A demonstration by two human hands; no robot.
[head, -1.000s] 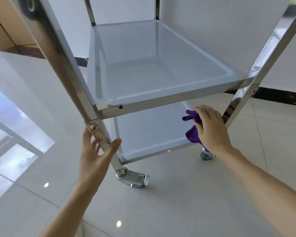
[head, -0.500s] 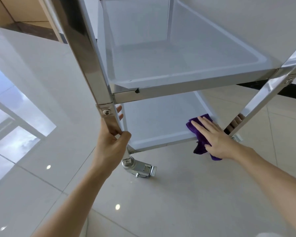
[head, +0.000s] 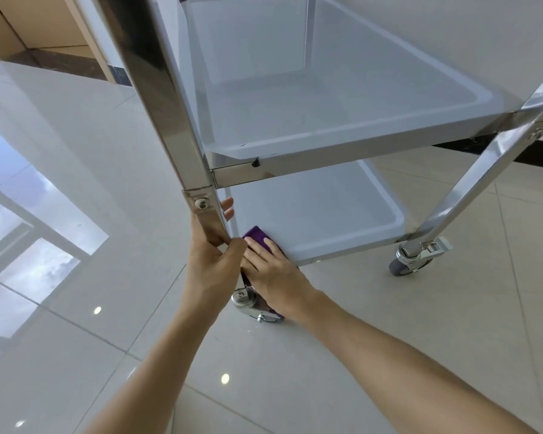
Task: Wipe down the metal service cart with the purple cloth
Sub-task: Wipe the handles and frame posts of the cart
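The metal service cart [head: 342, 158] stands on a tiled floor, with a middle shelf and a bottom shelf [head: 326, 220] in view. My left hand [head: 210, 264] grips the near left leg [head: 207, 220] just below the middle shelf, fingers wrapped behind it. My right hand [head: 273, 274] lies flat with straight fingers on the purple cloth [head: 257, 236], pressing it onto the near left corner of the bottom shelf's front rim. Most of the cloth is hidden under the hand.
A chrome caster [head: 257, 305] sits under the near left leg, partly behind my right hand. A grey locking caster [head: 417, 258] carries the near right leg [head: 483, 170]. Glossy floor tiles [head: 389, 324] surround the cart; a white wall stands behind it.
My right hand slid the cloth leftward along the bottom shelf's front rim, from the right leg to the left corner. My left hand kept hold of the left leg. The view moved closer.
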